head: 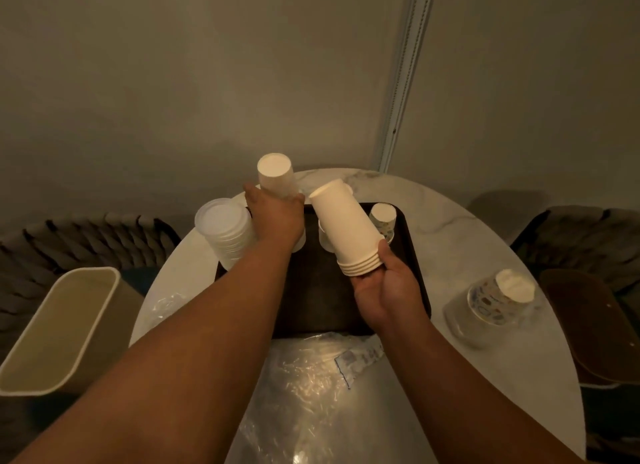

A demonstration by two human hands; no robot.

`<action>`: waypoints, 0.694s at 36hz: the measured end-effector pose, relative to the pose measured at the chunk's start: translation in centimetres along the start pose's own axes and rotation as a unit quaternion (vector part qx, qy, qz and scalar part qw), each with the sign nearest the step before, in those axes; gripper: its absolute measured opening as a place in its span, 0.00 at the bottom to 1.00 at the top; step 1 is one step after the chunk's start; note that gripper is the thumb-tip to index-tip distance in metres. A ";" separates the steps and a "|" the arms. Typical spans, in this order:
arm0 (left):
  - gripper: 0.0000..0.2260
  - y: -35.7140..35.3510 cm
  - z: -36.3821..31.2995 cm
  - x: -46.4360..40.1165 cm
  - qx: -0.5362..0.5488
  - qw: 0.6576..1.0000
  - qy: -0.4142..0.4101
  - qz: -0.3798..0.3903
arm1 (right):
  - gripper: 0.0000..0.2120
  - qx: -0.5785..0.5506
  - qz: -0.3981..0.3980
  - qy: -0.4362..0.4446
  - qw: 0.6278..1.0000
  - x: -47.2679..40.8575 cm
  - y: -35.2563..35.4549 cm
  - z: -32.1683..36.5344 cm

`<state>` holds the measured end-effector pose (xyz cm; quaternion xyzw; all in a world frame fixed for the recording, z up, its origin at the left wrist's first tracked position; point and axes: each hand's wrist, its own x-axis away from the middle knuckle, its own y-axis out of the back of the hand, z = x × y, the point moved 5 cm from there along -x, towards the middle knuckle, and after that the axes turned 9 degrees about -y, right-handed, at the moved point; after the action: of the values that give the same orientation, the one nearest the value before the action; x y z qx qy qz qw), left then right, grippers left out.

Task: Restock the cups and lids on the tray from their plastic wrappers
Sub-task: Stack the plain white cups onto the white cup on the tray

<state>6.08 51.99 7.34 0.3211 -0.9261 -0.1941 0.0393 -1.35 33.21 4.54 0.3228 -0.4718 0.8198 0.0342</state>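
Crumpled plastic wrappers (311, 387) lie nearest. Above the tray (311, 301), nested white cups (346, 228) are gripped by the right hand (384, 290); a taller cup stack (275, 174) is clasped by the left hand (277, 218), beside stacked lids (225, 231).

I am seeing plain white cups (348, 228) at the centre of the frame and another white stack (276, 173) just left of them. The lids (225, 229) at centre left are showing translucent white. The tray (311, 301) is looking dark brown, the table (460, 221) white with grey veining. At right, a patterned cup (493, 299) is showing blue and brown marks. The bin (59, 328) at lower left is looking beige.
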 end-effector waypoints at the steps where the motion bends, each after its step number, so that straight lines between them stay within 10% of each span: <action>1: 0.44 0.0 -0.2 0.6 0.004 1.000 0.007 0.003 | 0.19 -0.002 0.002 0.000 1.000 0.1 -0.2 0.0; 7: 0.19 1.5 -2.7 7.2 0.170 0.984 0.003 -0.062 | 0.19 -0.006 0.027 0.002 1.000 1.0 -1.4 0.0; 12: 0.33 0.7 -3.9 10.8 0.273 0.957 -0.005 0.099 | 0.20 0.019 0.054 -0.005 0.998 2.2 -2.3 -0.7; 25: 0.24 1.9 -2.9 10.2 0.261 0.964 0.031 0.032 | 0.09 0.099 0.076 0.040 0.991 4.2 -3.4 -1.9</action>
<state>-2.49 46.20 10.17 0.2965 -0.9527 0.0662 -0.0111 -4.41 35.59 8.78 0.2546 -0.4102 0.8747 -0.0416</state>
